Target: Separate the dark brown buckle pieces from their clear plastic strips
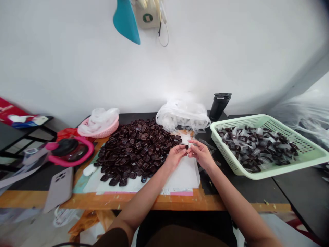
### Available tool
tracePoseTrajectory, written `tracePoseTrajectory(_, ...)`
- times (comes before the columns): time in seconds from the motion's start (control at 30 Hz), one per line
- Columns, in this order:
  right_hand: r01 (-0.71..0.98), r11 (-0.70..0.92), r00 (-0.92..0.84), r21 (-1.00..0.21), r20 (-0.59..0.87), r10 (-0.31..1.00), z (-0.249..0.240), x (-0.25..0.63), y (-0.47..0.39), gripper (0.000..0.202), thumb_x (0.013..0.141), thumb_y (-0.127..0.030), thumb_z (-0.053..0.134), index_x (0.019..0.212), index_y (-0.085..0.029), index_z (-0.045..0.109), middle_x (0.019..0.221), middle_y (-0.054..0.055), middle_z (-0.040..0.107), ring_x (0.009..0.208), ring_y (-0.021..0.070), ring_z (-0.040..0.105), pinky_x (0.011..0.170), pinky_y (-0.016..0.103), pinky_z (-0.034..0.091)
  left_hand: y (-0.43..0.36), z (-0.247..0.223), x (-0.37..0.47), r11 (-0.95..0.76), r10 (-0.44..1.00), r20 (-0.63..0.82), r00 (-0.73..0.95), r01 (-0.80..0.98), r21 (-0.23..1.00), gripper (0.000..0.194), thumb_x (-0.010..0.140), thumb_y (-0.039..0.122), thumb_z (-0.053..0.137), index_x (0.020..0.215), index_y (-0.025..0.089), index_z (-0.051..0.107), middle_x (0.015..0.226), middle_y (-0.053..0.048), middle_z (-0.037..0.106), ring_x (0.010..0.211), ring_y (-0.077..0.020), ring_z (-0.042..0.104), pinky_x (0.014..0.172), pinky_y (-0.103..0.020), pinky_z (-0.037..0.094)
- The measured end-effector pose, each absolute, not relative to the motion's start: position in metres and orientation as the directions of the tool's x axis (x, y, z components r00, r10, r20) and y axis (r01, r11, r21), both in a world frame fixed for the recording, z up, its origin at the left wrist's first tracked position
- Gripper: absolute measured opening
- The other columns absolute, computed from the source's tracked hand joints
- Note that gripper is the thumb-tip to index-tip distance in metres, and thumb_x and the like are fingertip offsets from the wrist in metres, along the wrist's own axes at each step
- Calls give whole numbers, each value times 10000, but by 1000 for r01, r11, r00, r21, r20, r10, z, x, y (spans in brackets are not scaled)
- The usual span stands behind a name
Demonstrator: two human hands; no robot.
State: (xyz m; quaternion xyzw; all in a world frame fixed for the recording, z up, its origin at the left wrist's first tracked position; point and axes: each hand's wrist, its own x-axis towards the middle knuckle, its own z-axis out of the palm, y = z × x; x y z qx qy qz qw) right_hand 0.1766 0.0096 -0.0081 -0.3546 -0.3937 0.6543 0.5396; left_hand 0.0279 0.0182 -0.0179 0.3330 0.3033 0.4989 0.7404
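Observation:
My left hand (176, 157) is closed in a pinch on a small dark brown plastic piece (187, 147). Close against it, my right hand (202, 154) pinches a small whitish translucent strip (190, 144); fingers partly hide both parts, and I cannot tell whether they are joined. Left of my hands lies a big heap of glossy dark brown plastic pieces (136, 149) on white sheets (177, 178). Behind my hands, a clear plastic bag (182, 115) holds whitish translucent strips. To the right, a pale green basket (308, 151) contains dark pieces with translucent strips on them.
A black tumbler (220, 105) stands at the back. On the left are a pink basket (109, 130) with plastic bags, a dark round jug with a pink handle (88, 152), and a phone (59, 187) at the table's front edge. A teal object (125, 22) hangs above.

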Motion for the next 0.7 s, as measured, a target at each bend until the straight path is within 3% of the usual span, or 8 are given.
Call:
tracePoseTrajectory(0.23,-378,-145,-214,-914,-66,975,-7,178,8,260,733,-390,734,780,-157,626,624,15,673,470,82,583,495,188,483,19,-18,27,261,953,-125,275,-540,800,319,618,236,826,880,130,677,780,-23,681,679,-107,602,738,-272,453)
tracePoseTrajectory(0.47,-316,-225,-173,-922,-177,969,-11,178,10,292,687,-412,743,728,-153,613,627,34,677,459,104,583,458,210,482,20,-20,27,211,965,-97,243,-507,835,301,614,224,813,878,143,695,823,-35,686,729,-123,602,775,-282,443)
tracePoseTrajectory(0.7,-302,-132,-154,-944,-88,984,-11,176,8,303,724,-432,722,757,-150,619,617,19,655,459,87,553,467,203,451,22,-24,25,50,975,30,220,-349,936,266,643,230,788,885,145,718,884,-61,699,819,-162,613,833,-302,439)
